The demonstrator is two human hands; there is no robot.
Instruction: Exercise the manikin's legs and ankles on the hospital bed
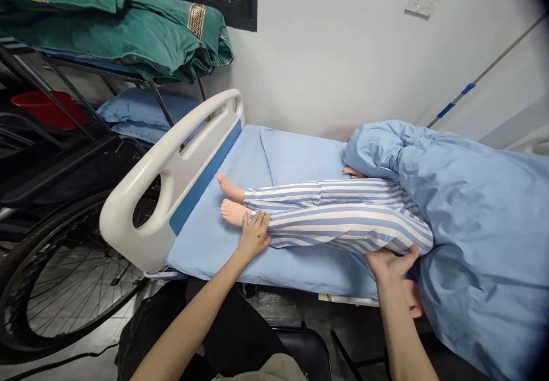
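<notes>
A manikin in blue-and-white striped trousers (334, 221) lies on the bed, its legs straight and its bare feet toward the footboard. My left hand (256, 235) is closed around the ankle of the nearer leg, just behind the foot (234, 211). Under the thigh of the same leg is my right hand (389, 264), its thumb along the outer side and its other fingers hidden beneath the cloth. A blue quilt (480, 198) is bunched over the manikin's upper body. One manikin hand (412, 298) shows beside my right wrist, another (354, 172) at the quilt's far edge.
The white footboard (141, 181) rises at the left end of the light blue mattress (300, 155). Beyond it stand a wheelchair wheel (55, 289) and a metal rack with green folded covers (128, 38). A black stool (304, 344) is below the bed's near edge.
</notes>
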